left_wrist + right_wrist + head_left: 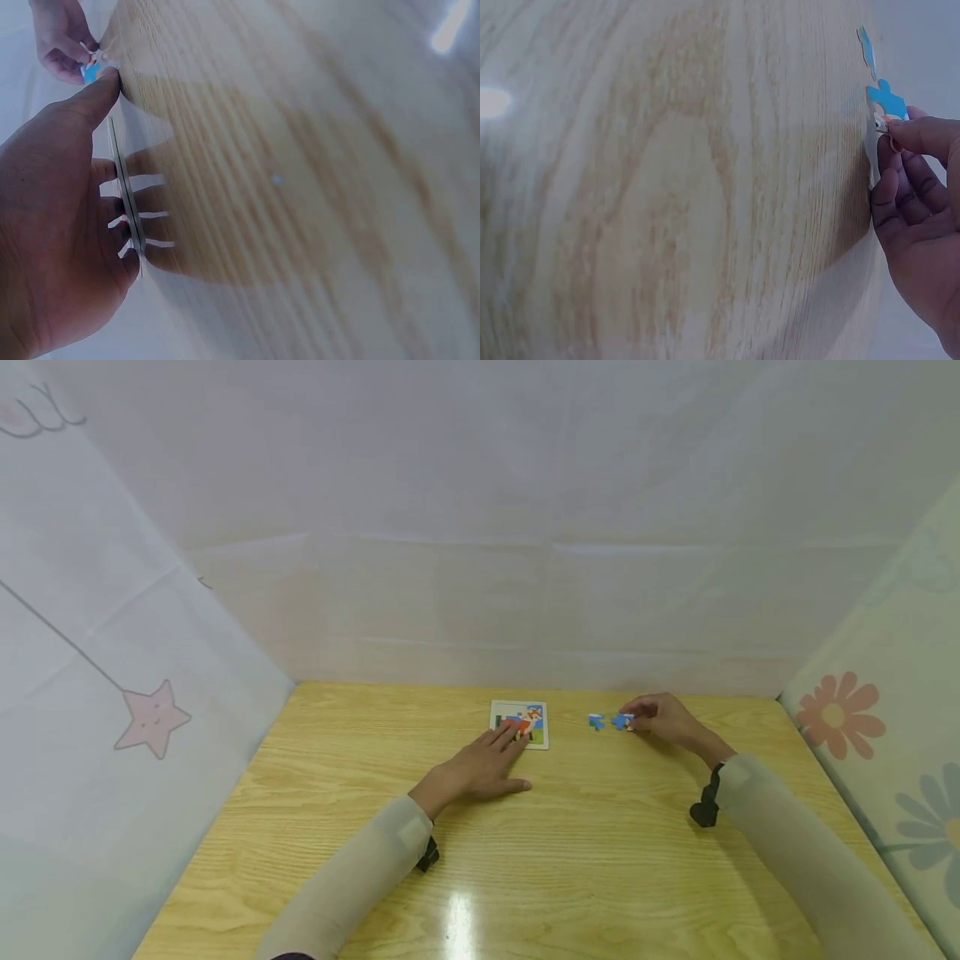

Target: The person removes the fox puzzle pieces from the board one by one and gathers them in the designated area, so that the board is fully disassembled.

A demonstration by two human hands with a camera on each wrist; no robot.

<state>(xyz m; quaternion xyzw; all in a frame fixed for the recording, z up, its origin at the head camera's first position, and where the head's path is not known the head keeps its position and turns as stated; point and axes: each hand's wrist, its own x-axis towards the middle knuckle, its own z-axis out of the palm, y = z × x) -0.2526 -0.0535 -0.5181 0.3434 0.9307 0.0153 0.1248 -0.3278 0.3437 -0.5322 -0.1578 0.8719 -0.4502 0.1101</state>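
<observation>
From where I stood, the left hand (483, 768) lay with its fingers straight and spread, reaching over the lower left of a small puzzle board (504, 710) near the back of the table (570, 843). Those fingers covered part of its picture, an orange-and-white animal against blue and green; how hard they pressed, I couldn't tell.

Off to the right, the right hand (663, 720) pinched a blue puzzle piece (622, 722) between thumb and fingers, its other fingers loosely curled. The thumb and fingertips hid one end of it, though an eye-like mark peeped out beside the thumb. Whether it was wholly off the wood was hard to judge. A second piece (596, 722) lay just to its left, its printing too small to read.

Both pale sleeves (352, 868) ran out of sight at the bottom, and a flower drawing (930, 827) was cut off at the right.
</observation>
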